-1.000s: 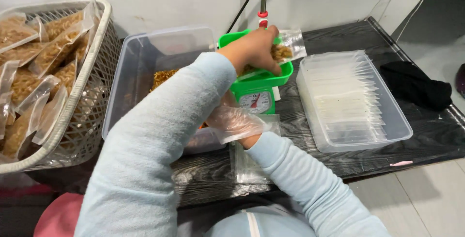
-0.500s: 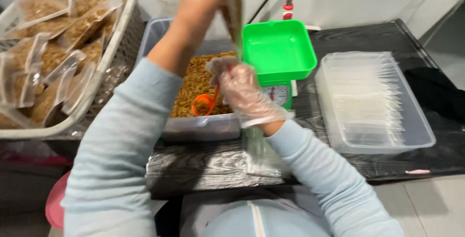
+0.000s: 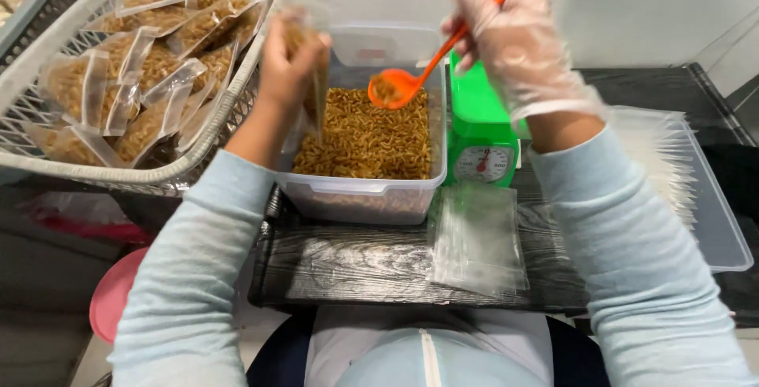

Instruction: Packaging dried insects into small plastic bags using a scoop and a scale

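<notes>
Right now I see the scene from above, looking down over two arms in pale blue sleeves. My left hand (image 3: pixel 288 63) is bare, its fingers curled tight around a small clear bag (image 3: pixel 312 79) partly filled with brown snack pieces, held upright above the left edge of a clear plastic tub (image 3: pixel 360 197). My right hand (image 3: pixel 514 35) wears a thin see-through glove, fingers pinched together on the handle of an orange scoop (image 3: pixel 411 79). The scoop's bowl carries a little of the brown snack and hangs just over the tub, near the bag but not touching it. The tub sits on a dark wood-grain table (image 3: pixel 348 268) and is about half full. A green kitchen scale (image 3: pixel 482 138) stands just beside the tub on its right. A stack of flat empty bags (image 3: pixel 477 237) lies in front of the scale. To the left, a white basket (image 3: pixel 158 173) holds many filled bags. To the right, a clear tray (image 3: pixel 715 221) is partly hidden by my right sleeve.
</notes>
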